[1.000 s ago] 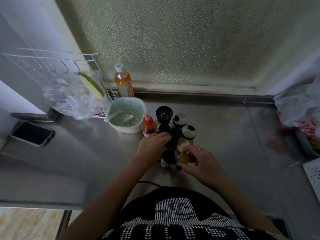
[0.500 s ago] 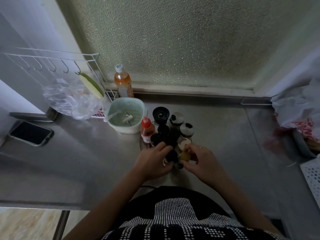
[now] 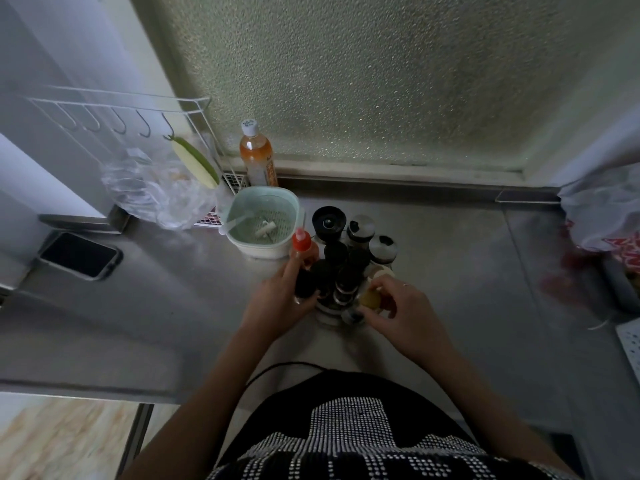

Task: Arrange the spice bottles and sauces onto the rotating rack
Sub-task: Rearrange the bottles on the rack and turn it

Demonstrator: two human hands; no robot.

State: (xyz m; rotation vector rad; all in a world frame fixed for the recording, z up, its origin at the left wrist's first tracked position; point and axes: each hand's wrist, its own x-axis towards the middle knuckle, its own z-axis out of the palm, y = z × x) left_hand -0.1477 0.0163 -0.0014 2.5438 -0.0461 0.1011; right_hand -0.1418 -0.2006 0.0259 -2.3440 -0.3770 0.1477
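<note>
The rotating rack (image 3: 332, 311) stands on the steel counter, crowded with several dark-capped spice bottles (image 3: 346, 277). My left hand (image 3: 277, 299) grips a black-capped bottle (image 3: 305, 284) at the rack's left side. My right hand (image 3: 403, 315) pinches a small yellow-topped jar (image 3: 370, 299) at the rack's right front edge. A red-capped sauce bottle (image 3: 303, 245) stands just behind my left hand. A black grinder (image 3: 329, 221) and two bottles with black-and-white caps (image 3: 381, 249) stand at the back of the cluster.
A pale green strainer bowl (image 3: 263, 220) sits left of the rack, with an orange drink bottle (image 3: 257, 155) behind it. A phone (image 3: 79, 254) lies far left under a white wire hook rack (image 3: 114, 112). Plastic bags (image 3: 602, 209) lie at the right.
My left hand moved from the top of the bottles down to the rack's left side and now grips a black-capped bottle. My right hand stays on the yellow-topped jar.
</note>
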